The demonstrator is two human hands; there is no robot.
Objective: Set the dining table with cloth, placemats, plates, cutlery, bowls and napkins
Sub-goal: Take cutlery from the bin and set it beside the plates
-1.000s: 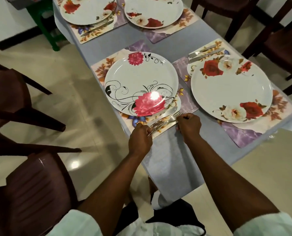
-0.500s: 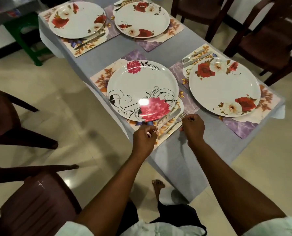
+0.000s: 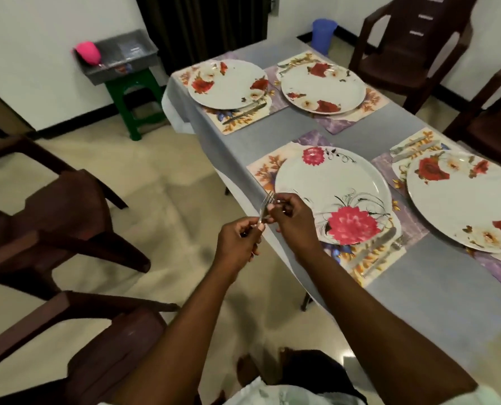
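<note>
A grey cloth (image 3: 418, 287) covers the table, with several floral plates on placemats. The nearest plate (image 3: 331, 185) has a pink flower and sits on a placemat (image 3: 371, 273). A knife (image 3: 373, 247) and a fork (image 3: 388, 255) lie on that mat beside the plate. My left hand (image 3: 237, 244) grips the handle end of another fork (image 3: 266, 204), held up over the table's left edge. My right hand (image 3: 294, 223) pinches the same fork near its tines. Whether more cutlery is in my left fist is hidden.
Dark brown plastic chairs stand at the left (image 3: 53, 223) and at the far right (image 3: 412, 39). A green stool (image 3: 132, 95) by the wall carries a grey tray (image 3: 120, 57) with a pink object. A blue bin (image 3: 323, 35) stands beyond the table.
Both hands have left the near placemat and moved left, lifting a fork above the table edge. A knife and a fork stay on the mat. My view has tilted up.
</note>
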